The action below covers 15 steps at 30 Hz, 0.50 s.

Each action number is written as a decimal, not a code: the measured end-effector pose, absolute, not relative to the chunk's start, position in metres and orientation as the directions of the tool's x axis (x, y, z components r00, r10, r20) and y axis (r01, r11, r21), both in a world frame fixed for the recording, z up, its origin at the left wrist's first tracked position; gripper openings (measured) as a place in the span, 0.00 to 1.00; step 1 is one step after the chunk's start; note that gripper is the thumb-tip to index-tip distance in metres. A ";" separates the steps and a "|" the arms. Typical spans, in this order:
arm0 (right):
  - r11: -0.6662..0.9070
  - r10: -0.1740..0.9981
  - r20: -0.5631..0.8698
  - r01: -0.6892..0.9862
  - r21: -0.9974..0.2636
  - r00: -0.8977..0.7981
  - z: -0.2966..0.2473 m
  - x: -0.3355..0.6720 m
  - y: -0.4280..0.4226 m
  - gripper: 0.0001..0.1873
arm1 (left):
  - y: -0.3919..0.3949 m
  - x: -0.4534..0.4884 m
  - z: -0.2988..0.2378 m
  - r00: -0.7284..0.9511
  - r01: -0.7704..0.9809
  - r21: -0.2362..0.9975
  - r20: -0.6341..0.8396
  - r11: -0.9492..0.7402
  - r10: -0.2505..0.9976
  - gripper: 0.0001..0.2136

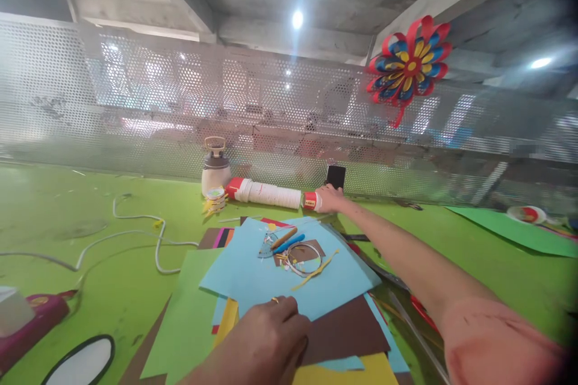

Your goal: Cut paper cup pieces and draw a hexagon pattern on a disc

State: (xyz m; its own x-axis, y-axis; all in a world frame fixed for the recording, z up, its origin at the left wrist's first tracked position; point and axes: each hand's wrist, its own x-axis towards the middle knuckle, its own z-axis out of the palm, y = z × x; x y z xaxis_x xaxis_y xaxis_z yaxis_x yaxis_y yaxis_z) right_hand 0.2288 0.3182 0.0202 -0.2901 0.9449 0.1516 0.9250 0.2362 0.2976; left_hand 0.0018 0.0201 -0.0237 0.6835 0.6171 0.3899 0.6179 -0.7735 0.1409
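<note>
At centre, a sideways stack of white cups (275, 194) lies on the green surface (126, 289), beyond and well apart from the left hand (266, 334). That hand is at bottom centre, over a brown sheet (345, 331) and just below a light blue sheet (244, 271). Its grip is loosely curled; the undersides of the fingers are hidden, so I cannot tell whether it holds anything. The wrist enters from the bottom edge, back of the hand up.

Right of centre, a red-and-white cup (310, 201) lies sideways just beside the stack's right end, directly left of the right hand (333, 199). That grip touches the cup's right end; how firmly it closes, I cannot tell. A black flat object (336, 177) stands just behind. The right arm (401, 255) stretches nearly straight from the lower right.
</note>
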 end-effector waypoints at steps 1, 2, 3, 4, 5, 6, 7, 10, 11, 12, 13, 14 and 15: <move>0.216 0.947 0.171 0.934 0.286 -0.271 0.020 0.229 0.318 0.18 | 0.020 0.002 -0.023 0.675 0.626 0.155 0.382 -0.764 0.631 0.07; 0.192 0.949 0.193 0.943 0.274 -0.249 0.021 0.229 0.318 0.18 | 0.021 0.002 -0.023 0.670 0.632 0.165 0.374 -0.757 0.641 0.08; 0.165 0.950 0.218 0.951 0.261 -0.225 0.021 0.228 0.319 0.18 | 0.022 0.002 -0.023 0.671 0.632 0.168 0.370 -0.756 0.643 0.08; 0.140 0.949 0.244 0.959 0.247 -0.201 0.021 0.226 0.321 0.18 | 0.023 0.003 -0.023 0.675 0.630 0.166 0.366 -0.758 0.641 0.07; 0.118 0.945 0.271 0.965 0.233 -0.181 0.021 0.223 0.322 0.18 | 0.024 0.003 -0.024 0.680 0.627 0.161 0.364 -0.762 0.636 0.07; 0.101 0.940 0.299 0.971 0.217 -0.164 0.022 0.219 0.325 0.18 | 0.025 0.003 -0.025 0.683 0.626 0.151 0.366 -0.765 0.632 0.07; 0.091 0.934 0.323 0.975 0.201 -0.153 0.021 0.214 0.327 0.18 | 0.026 0.003 -0.026 0.687 0.625 0.140 0.369 -0.768 0.626 0.07; 0.097 0.918 0.371 0.986 0.139 -0.142 0.021 0.198 0.336 0.18 | 0.028 0.003 -0.031 0.698 0.623 0.085 0.387 -0.778 0.602 0.05; 0.106 0.915 0.377 0.988 0.114 -0.142 0.020 0.193 0.339 0.18 | 0.029 0.003 -0.033 0.704 0.621 0.067 0.389 -0.781 0.594 0.05; 0.118 0.914 0.380 0.989 0.085 -0.141 0.020 0.188 0.342 0.18 | 0.030 0.003 -0.036 0.711 0.619 0.050 0.387 -0.784 0.587 0.04; 0.131 0.915 0.378 0.990 0.053 -0.141 0.019 0.184 0.345 0.18 | 0.032 0.003 -0.038 0.716 0.619 0.035 0.386 -0.785 0.581 0.03; 0.146 0.917 0.374 0.989 0.018 -0.142 0.018 0.182 0.347 0.18 | 0.033 0.003 -0.041 0.719 0.619 0.021 0.386 -0.785 0.578 0.03; 0.159 0.920 0.367 0.987 -0.021 -0.141 0.018 0.181 0.348 0.18 | 0.034 0.004 -0.043 0.722 0.618 0.014 0.385 -0.786 0.575 0.03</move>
